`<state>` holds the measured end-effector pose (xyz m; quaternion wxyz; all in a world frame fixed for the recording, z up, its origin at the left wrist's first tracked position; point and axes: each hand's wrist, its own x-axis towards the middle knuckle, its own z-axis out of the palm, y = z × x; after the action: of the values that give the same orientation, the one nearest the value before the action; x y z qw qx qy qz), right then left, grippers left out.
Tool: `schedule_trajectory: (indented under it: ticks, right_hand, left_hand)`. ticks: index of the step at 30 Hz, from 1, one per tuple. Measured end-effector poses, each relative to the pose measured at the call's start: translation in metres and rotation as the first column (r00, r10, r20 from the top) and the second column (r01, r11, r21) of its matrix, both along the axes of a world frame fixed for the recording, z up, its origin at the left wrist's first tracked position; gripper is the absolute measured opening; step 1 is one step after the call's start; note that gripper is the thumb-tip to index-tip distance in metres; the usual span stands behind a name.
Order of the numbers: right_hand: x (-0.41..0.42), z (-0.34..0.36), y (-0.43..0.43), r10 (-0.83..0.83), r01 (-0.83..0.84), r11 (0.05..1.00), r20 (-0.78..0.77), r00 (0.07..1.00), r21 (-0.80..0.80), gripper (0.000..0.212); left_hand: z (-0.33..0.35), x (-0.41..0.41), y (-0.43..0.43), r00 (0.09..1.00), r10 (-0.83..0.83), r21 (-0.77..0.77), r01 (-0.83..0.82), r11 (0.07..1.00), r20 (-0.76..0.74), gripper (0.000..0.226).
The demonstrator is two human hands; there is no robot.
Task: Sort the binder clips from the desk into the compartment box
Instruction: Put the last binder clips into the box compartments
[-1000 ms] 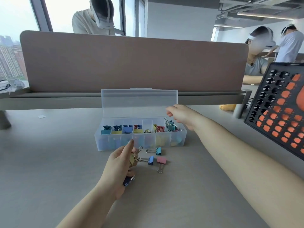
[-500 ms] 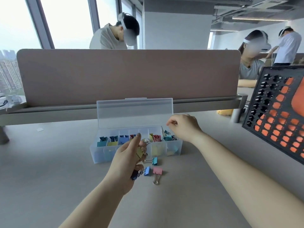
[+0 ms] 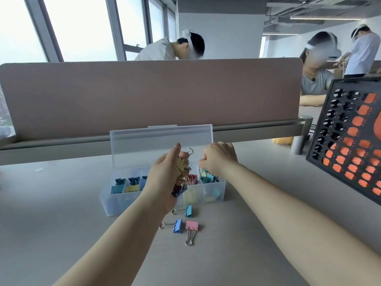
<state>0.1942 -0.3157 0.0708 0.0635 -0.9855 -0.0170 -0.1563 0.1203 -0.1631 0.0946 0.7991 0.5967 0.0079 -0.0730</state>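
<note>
A clear plastic compartment box (image 3: 115, 200) stands on the desk with its lid (image 3: 160, 145) up. Its compartments hold blue, yellow, pink and teal binder clips. My left hand (image 3: 165, 182) hovers over the box's middle, shut on a bunch of binder clips, a yellow one (image 3: 181, 164) uppermost and a dark blue one at the bottom. My right hand (image 3: 219, 157) is over the box's right end, fingers curled; whether it holds anything is hidden. On the desk in front of the box lie a teal clip (image 3: 188, 211), a blue clip (image 3: 176, 226) and a pink clip (image 3: 191, 226).
A brown divider panel (image 3: 150, 93) runs along the back of the desk. A black and orange perforated board (image 3: 350, 141) leans at the right. Other people work behind the divider.
My left hand rose from the desk with its clips to above the box's middle. My right hand drew back slightly from the box's right compartment. The camera tilted up.
</note>
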Motion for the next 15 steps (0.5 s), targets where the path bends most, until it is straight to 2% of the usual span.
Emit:
schedule_trajectory:
  ticks: [5,7,11,13,15]
  right_hand:
    - [0.002,0.015,-0.011,0.037,-0.034,0.999,-0.182,0.983,0.018,0.024]
    - [0.002,0.015,-0.011,0.063,-0.072,0.997,-0.222,0.973,-0.03,0.018]
    - [0.004,0.002,-0.008,0.033,-0.051,0.98,-0.095,0.995,-0.19,0.017]
    - [0.002,-0.001,-0.011,0.036,-0.04,0.989,-0.032,0.999,-0.144,0.012]
    - [-0.003,0.001,-0.015,0.081,-0.078,0.996,-0.087,0.993,0.034,0.012]
  left_hand:
    - [-0.002,0.002,0.002,1.0,0.016,-0.006,-0.016,1.0,-0.014,0.028]
    - [-0.003,0.002,0.002,0.999,0.029,0.003,-0.029,1.0,-0.023,0.027]
    - [-0.003,0.002,0.002,0.999,0.041,0.0,-0.041,0.999,-0.035,0.026]
    - [-0.004,0.002,0.004,0.999,0.035,-0.006,-0.035,0.999,-0.024,0.026]
    - [-0.004,0.002,0.005,0.999,0.034,-0.013,-0.034,0.999,-0.018,0.026]
